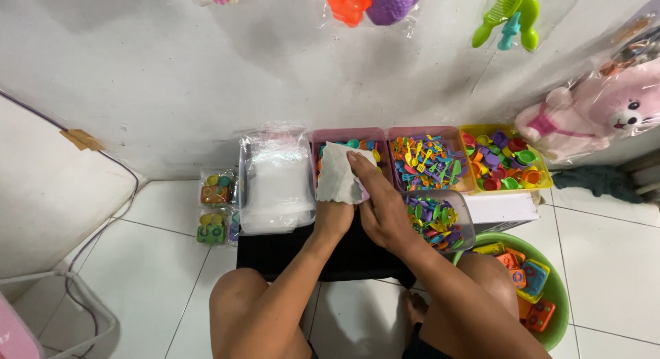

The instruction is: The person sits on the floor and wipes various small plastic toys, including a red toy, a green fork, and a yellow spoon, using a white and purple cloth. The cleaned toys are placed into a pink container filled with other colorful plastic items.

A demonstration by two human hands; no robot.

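My left hand grips the lower edge of a small clear plastic bag, holding it up over a pink bin of small coloured toy pieces. My right hand lies stretched out beside it, its fingertips reaching into the bag's mouth. Both forearms come up from between my bare knees. What the right fingers pinch is hidden by the bag.
A stack of clear bags lies left of the pink bin. A second pink bin, a yellow bin and a clear tub hold toy pieces. A green basin sits at right. Packed toy sets lie on the tiled floor.
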